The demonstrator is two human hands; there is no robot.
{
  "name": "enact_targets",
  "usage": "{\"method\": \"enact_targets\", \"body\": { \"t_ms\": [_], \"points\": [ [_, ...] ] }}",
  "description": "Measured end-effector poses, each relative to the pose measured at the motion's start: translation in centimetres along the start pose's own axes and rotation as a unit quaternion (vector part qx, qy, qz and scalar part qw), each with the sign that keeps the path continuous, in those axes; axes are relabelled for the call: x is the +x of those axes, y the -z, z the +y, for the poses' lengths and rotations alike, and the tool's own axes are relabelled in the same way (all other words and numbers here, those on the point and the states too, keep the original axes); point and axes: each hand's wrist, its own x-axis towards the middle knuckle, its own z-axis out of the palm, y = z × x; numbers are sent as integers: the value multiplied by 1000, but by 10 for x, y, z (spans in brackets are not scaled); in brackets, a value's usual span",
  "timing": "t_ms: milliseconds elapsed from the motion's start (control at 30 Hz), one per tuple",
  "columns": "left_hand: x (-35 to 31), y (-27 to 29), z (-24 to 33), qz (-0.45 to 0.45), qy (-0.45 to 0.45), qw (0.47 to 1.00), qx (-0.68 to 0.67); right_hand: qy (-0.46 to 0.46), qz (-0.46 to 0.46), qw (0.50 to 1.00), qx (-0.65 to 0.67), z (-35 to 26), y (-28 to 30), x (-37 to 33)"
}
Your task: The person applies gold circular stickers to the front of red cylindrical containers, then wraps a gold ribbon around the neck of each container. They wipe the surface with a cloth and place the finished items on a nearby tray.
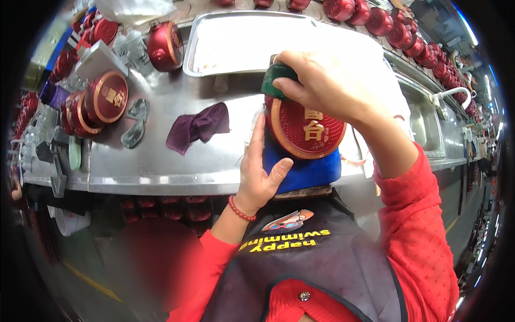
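A round red bottle (pixel 330 137) with gold lettering and an orange rim rests face up on a blue support (pixel 306 172) at the front edge of the steel bench. My right hand (pixel 322 80) reaches over from the right, thumb and fingers closed round a dark green block (pixel 274 83). That block sits at the bottle's far left edge; whether they touch is hard to see. My left hand (pixel 258 172) lies along the left side of the bottle and support, fingers stretched out and thumb apart. The bottle's neck is hidden beneath my right hand.
Left of me lie a purple cloth (pixel 201 126) and a pair of dark green pieces (pixel 137 123). Red bottles (pixel 107 99) stand farther left, another (pixel 164 46) behind. A white-lined tray (pixel 241 45) stands at the back, a sink (pixel 421 118) to the right.
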Motion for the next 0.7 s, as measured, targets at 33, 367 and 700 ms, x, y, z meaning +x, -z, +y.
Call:
{"method": "enact_targets", "body": {
  "t_ms": [33, 367, 700],
  "points": [
    [1, -2, 2, 0, -13, 999, 35, -39, 2, 999, 0, 6, -1, 2],
    [8, -8, 4, -8, -55, 981, 185, -270, 189, 934, 137, 52, 0, -78],
    [16, 68, -7, 5, -51, 923, 382, -298, 388, 777, 397, 17, -44, -172]
  ]
}}
